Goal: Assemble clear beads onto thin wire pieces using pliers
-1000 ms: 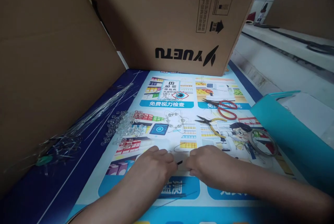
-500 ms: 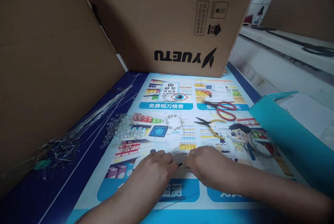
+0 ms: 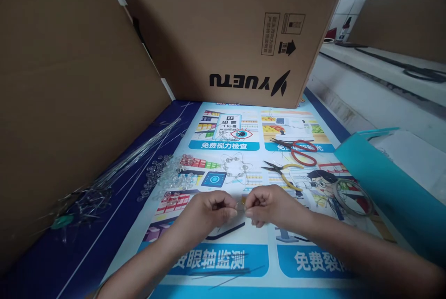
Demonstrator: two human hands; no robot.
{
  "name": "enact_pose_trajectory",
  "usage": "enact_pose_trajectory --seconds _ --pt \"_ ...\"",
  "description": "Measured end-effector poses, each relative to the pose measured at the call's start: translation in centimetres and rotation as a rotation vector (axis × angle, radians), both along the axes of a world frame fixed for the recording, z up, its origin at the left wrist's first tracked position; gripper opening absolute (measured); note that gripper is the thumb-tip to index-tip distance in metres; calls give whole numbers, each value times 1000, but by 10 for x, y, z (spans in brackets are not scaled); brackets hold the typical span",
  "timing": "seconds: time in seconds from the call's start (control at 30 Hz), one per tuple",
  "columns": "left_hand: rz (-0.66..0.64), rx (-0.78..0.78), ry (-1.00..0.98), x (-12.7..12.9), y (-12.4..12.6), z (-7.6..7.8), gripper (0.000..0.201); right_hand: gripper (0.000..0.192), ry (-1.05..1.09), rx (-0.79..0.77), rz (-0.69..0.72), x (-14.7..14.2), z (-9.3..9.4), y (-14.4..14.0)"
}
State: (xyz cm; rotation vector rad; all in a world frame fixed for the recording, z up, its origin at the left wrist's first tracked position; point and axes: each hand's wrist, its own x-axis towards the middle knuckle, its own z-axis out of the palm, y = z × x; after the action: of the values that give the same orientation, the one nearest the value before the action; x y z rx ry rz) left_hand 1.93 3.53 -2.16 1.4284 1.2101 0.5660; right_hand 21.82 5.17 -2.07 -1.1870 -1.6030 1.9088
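My left hand (image 3: 218, 211) is closed in a pinch at the middle of the table. Facing it, my right hand (image 3: 266, 206) pinches too, its fingertips a small gap away. A thin wire (image 3: 241, 207) seems to run between the two pinches; its ends are hidden by my fingers. Just beyond my hands lies a ring of clear beads with wire loops (image 3: 235, 168). To its left is a spread pile of clear beads (image 3: 167, 176). Several straight dark wires (image 3: 226, 272) lie near the front, between my forearms.
Yellow-handled pliers (image 3: 284, 172) and red-handled pliers (image 3: 299, 150) lie right of the bead ring. A coil of wire (image 3: 353, 197) is farther right, before a teal box (image 3: 393, 173). Long wires (image 3: 139, 150) and a tangled bundle (image 3: 85, 204) lie left. Cardboard (image 3: 237, 34) stands behind.
Both hands have turned and lifted a little, so the pinching fingertips now show. The wire loop seen beyond them is no longer visible. The view has tilted slightly.
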Motion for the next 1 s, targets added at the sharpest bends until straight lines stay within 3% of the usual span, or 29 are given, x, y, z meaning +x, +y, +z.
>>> enact_pose_trajectory --seconds 0.13,0.43,0.8,1.0 --pt "82 -108 -215 3 1 -7 15 21 123 -71 -87 -4 -7 -3" --pt "120 -205 -418 12 -5 -6 20 24 222 -25 -211 -11 -9 -12" --pt "124 -198 -370 17 -9 -10 22 27 281 -4 -215 -11 -15 -13" --pt "55 -100 -251 2 0 4 14 30 174 46 -152 -8 -13 -8"
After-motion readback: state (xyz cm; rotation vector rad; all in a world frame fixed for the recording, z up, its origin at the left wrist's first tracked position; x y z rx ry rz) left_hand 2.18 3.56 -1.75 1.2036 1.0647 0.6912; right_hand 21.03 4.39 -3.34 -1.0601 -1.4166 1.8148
